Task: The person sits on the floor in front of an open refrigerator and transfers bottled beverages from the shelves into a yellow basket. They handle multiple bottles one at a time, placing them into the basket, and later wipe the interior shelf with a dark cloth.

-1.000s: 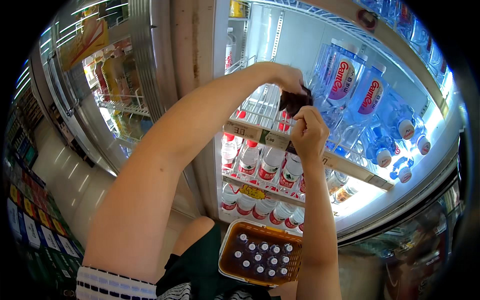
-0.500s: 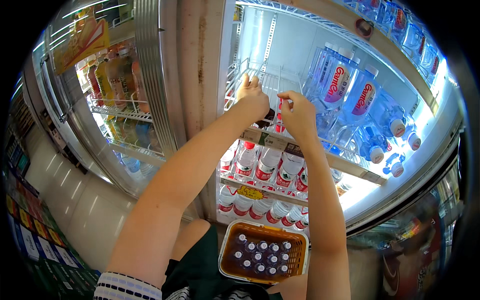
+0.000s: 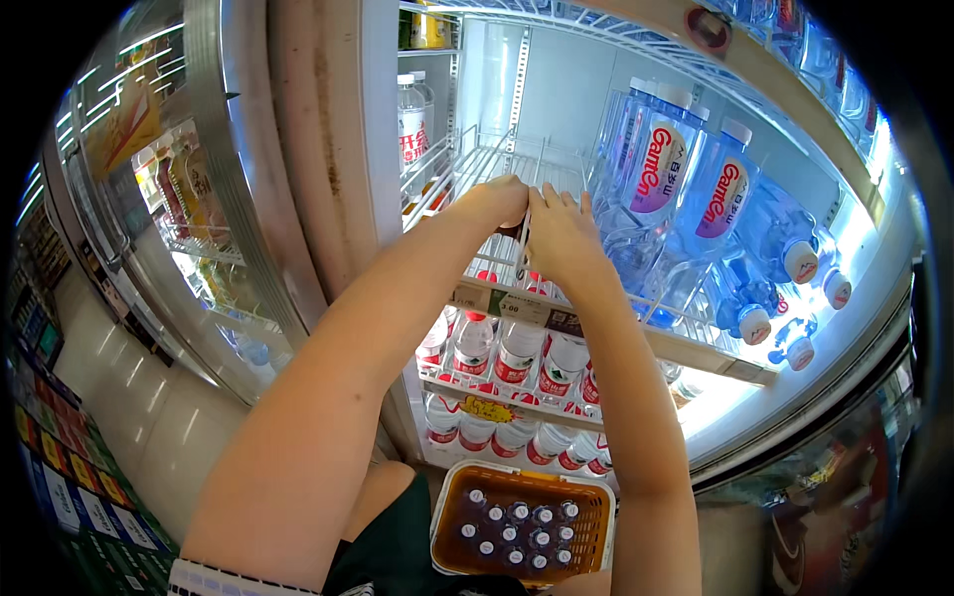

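My left hand [image 3: 500, 203] is closed over the white wire shelf [image 3: 467, 179] of a drinks fridge, beside a wire divider [image 3: 523, 260]. A small dark patch shows beneath its fingers; what they grip is hidden. Right beside it, my right hand [image 3: 560, 230] reaches over the same divider, back upward, its fingers stretched out and slightly apart. The two hands nearly touch at the fingertips. To their right stand clear blue water bottles [image 3: 661, 154] with pink-and-white labels, and several more lie tilted with caps toward me [image 3: 753, 326].
An orange-brown basket [image 3: 447, 497] with several white-capped bottles stands below, between my arms. Lower shelves hold red-labelled water bottles [image 3: 515, 356] behind a price rail [image 3: 636, 338]. A glass fridge door [image 3: 234, 179] is on the left, and blue bottles [image 3: 820, 60] fill the upper shelf.
My hands have come together over the wire shelf. The left fingers, raised before, have closed, and the right fingers have straightened from a curl. The view has shifted, showing more of the shelf's left side.
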Demonstrator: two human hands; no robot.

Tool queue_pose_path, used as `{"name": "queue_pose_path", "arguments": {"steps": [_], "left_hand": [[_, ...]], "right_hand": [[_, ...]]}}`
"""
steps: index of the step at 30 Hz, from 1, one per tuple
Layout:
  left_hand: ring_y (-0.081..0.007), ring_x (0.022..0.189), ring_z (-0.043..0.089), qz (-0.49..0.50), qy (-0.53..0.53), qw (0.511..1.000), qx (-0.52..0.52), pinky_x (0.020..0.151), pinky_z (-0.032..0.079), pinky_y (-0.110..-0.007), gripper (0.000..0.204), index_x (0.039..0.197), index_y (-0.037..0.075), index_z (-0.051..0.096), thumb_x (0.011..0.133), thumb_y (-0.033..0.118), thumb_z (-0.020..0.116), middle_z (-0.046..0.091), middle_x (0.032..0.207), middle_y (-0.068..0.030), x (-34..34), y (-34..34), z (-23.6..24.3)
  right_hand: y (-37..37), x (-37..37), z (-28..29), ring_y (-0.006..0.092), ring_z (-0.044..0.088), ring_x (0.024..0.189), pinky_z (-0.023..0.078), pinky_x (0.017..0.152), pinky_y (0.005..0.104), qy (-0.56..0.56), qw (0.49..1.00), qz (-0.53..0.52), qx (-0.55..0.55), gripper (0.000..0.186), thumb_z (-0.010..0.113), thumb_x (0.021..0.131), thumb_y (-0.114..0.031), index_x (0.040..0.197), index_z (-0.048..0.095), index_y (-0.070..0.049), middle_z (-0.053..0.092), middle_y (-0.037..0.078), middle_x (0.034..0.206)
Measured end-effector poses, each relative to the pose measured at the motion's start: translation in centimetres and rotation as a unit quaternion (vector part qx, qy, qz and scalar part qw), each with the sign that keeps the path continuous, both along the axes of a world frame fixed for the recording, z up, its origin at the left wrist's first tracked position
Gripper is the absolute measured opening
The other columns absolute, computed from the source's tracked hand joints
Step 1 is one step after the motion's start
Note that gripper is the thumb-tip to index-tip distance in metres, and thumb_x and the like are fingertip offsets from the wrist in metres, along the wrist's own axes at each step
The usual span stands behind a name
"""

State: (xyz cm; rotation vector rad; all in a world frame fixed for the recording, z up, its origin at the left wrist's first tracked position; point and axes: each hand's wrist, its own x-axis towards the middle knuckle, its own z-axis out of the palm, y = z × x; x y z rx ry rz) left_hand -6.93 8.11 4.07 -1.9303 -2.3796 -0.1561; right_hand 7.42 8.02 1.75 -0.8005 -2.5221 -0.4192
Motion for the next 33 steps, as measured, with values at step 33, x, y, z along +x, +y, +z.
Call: {"name": "queue_pose_path", "arguments": {"steps": [33], "left_hand": [[-0.0257,0.062,0.057,-0.04,-0.212,0.972,-0.09,0.058,0.05,-0.04,0.018,0.078,0.0,0.065,0.062,0.009,0.068,0.062,0.079,-0.0123,0.3,1.7,1.8]], "right_hand": [[-3.5,0.7,-0.7,0.0368,0.063,0.072,0.05,0.064,0.0458,0.25,0.963,0.079,-0.064,0.004,0.057,0.079,-0.005,0.078,0.056,-0.001,0.063,0.019,0.076]]}}
